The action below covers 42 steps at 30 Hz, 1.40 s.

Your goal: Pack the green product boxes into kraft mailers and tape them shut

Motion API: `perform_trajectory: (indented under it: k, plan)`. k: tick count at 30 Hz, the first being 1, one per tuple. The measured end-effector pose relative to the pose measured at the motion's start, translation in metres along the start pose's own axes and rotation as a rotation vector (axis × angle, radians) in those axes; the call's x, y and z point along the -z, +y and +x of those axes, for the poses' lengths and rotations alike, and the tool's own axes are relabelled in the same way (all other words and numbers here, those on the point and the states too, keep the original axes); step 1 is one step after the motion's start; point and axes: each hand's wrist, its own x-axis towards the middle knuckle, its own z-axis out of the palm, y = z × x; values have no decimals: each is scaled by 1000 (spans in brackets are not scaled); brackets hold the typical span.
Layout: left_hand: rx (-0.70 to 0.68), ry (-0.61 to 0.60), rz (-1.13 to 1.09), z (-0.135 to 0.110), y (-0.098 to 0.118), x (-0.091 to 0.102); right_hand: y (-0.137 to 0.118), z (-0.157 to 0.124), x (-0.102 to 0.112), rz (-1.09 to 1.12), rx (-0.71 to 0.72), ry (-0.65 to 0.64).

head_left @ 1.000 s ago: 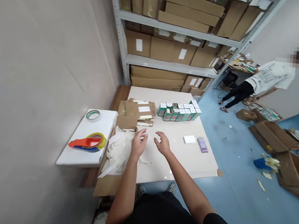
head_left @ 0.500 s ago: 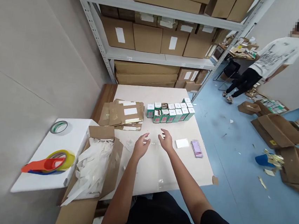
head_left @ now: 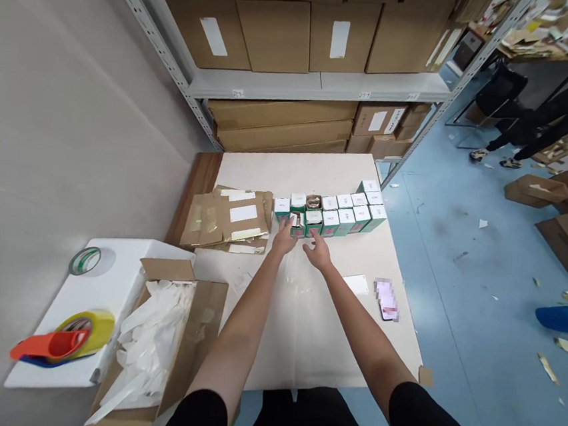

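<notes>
Small green-and-white boxes stand in two rows on the table, several of them side by side. My left hand reaches to the front-left box, whose top is open; its fingers are stretched out at the box's left front corner, and part of them overlaps it. Close by, my right hand has its thumb and fingers apart, fingertips at the lower front of the neighbouring box. I cannot tell how firmly either hand touches. Behind them, one open box shows something brownish and round inside.
Flattened cardboard lies left of the boxes. A white card-like item and a phone lie to the right. At left are a carton of white wrapping and a tape dispenser. A shelf stands behind the table.
Both hands have moved forward from over the bare table to the front-left boxes. The view has tilted down and closer, and the other person is now partly out of frame.
</notes>
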Motion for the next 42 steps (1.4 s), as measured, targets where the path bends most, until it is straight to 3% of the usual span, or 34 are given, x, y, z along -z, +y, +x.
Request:
perform_trajectory:
  k: [4, 10, 14, 19, 24, 28, 33, 37, 42]
  plan:
    - [5, -103, 59, 18, -24, -17, 6, 21, -7, -13, -13, -130]
    - [-96, -7, -190, 1, -69, -30, 12, 42, -47, -27, 52, -221]
    - [-41, 37, -313, -7, -74, -35, 15, 36, -71, -19, 35, -214]
    - [79, 133, -412, -31, -59, -44, 18, 11, -71, -44, 23, -180]
    - [143, 131, -308, -79, -37, -43, 8, -25, -59, -38, 12, -104]
    - [209, 141, -215, -129, -31, -38, -7, -66, -59, -45, 32, -70]
    - [245, 183, -175, -200, -47, -29, -21, -148, -82, -81, 26, -67]
    - [151, 158, -191, -257, -66, -21, -22, -219, -107, -46, -17, -36]
    - [119, 36, -253, -304, -90, -29, -10, -267, -119, -61, -100, 9]
